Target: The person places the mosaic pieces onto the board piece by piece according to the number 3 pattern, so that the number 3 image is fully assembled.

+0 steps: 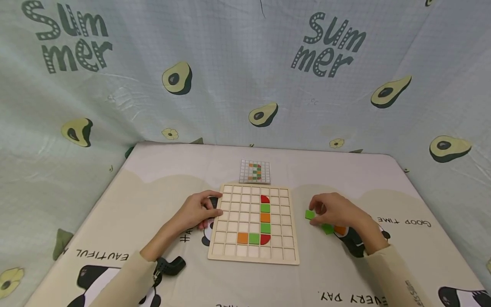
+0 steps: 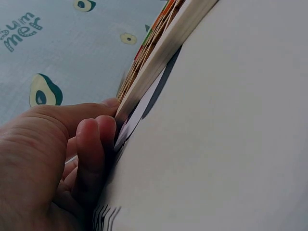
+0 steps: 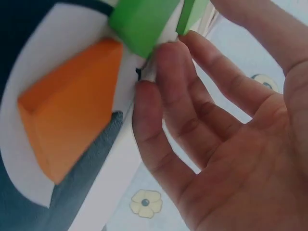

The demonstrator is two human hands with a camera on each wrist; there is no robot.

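A wooden grid board [image 1: 234, 259] lies flat on the table, with red quarter-round, green and orange tiles forming a column and a bottom row. At its left edge my left hand [image 1: 193, 209] touches the rim with thumb and forefinger; in the left wrist view the thumb tip meets the wooden edge [image 2: 159, 62], other fingers bent beside it. Right of the board, my right hand [image 1: 335, 209] pinches a green square tile [image 1: 310, 214] between thumb and forefinger. Another green tile [image 1: 327, 229] and an orange tile [image 1: 339, 230] lie under that hand; the orange block [image 3: 72, 110] looms large in the right wrist view.
Behind the board lies a small printed card [image 1: 255, 171] showing a grid with a coloured pattern. The patterned tablecloth [image 1: 153, 187] covers the table, and an avocado-print curtain [image 1: 215, 102] hangs behind. A black wrist device [image 1: 170, 266] sits by the left sleeve.
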